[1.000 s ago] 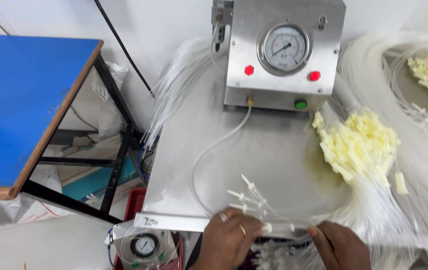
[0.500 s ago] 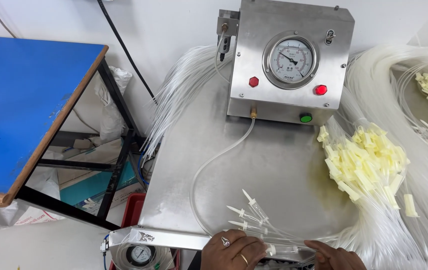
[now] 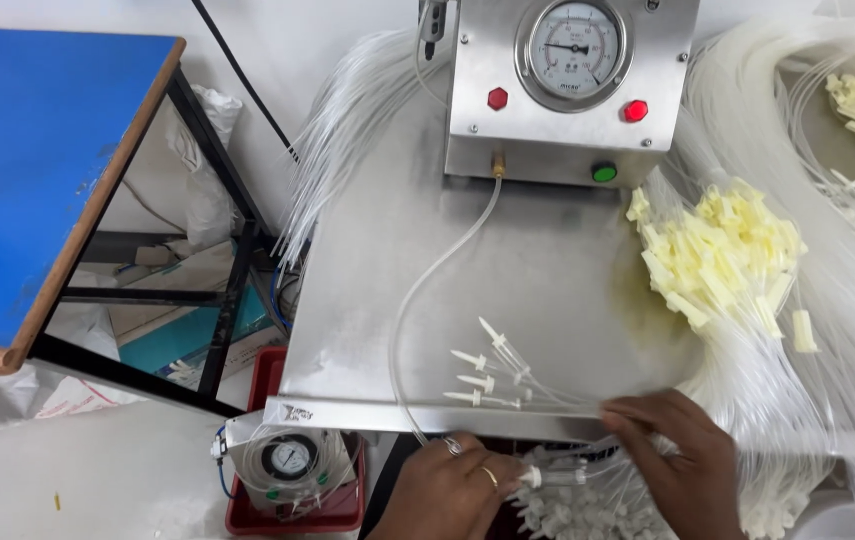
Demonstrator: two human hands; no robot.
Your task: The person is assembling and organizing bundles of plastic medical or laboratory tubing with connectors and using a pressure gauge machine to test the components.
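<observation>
While the hands sat lower & closer together a sec ago, the view has now dropped nearer and both are spread out along the front edge of the steel table (image 3: 548, 260). That looks like sorting has moved on to picking up tubes. Left hand (image 3: 448, 490), w/ two rings, is curled around a clear tube w/ a white tip (image 3: 531, 477), holding it just past the table edge, right next to its fingers. Right hand (image 3: 678, 465) lies flat-ish on a bunch of thin clear tubes (image 3: 588, 405); fingers are pressed on them, but I can't tell if it grips or just rests. Four white tips (image 3: 483, 365) fan out on the table, near the right hand, up & to the left of it. A pile of pale yellow caps (image 3: 723, 255) sits farther back on the right. Behind is a steel box w/ a round gauge (image 3: 573, 45). A blue table (image 3: 28, 170) stands well apart at left.
</observation>
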